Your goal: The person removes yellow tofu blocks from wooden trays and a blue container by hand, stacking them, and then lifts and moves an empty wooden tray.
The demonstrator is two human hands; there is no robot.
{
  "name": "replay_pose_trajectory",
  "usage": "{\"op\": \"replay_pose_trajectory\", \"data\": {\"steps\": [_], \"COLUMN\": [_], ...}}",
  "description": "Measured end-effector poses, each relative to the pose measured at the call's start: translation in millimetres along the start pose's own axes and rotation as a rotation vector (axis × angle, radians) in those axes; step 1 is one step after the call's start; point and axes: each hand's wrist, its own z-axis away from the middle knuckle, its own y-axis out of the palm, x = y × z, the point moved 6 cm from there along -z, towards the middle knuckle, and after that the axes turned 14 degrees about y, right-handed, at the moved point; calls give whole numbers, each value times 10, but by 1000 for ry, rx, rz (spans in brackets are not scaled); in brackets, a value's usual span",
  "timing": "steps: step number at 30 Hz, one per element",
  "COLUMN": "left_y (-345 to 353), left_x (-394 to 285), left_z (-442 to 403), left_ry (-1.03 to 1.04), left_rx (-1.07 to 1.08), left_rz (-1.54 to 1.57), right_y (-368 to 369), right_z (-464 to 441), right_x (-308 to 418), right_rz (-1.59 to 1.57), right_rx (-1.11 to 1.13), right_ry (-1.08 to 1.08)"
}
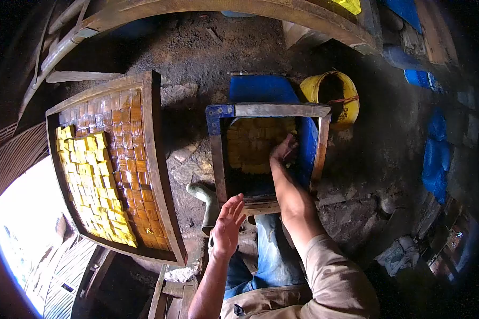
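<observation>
My right hand [285, 149] reaches down into a wood-framed blue container [320, 151]. It is over the right side of a layer of yellow blocks [253, 143] lying in shadow inside. The fingers look curled in, and whatever is between them is hidden by shadow. My left hand [228, 227] is held by the near left corner of the wooden frame [216, 159], fingers stretched out and nothing in them. To the left, a tilted wooden tray [151, 159] with a woven base carries rows of bright yellow blocks [93, 183] along its left part; the woven strips look wet.
A yellow bucket [351, 101] with a dark inside stands beyond the container's right corner. Across the top runs a thick wooden beam [239, 8]. A rubber boot [203, 202] is on the dark ground left of the container. A pale sack [401, 255] lies at the lower right.
</observation>
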Motion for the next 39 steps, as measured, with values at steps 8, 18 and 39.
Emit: {"op": "replay_pose_trajectory", "data": {"steps": [8,18,39], "left_y": [17,27,-182], "left_x": [45,2,-6], "left_z": [112,137,492], "left_ry": [0,14,8], "left_rx": [-23,5,-13], "left_rz": [-14,-15,31], "right_y": [-134,46,-107], "right_z": [120,-83,-26], "right_x": [-44,-35,-326], "right_rz": [933,786,1109], "right_rx": [-280,-299,407], "right_ry": [-498,-222,-500]}}
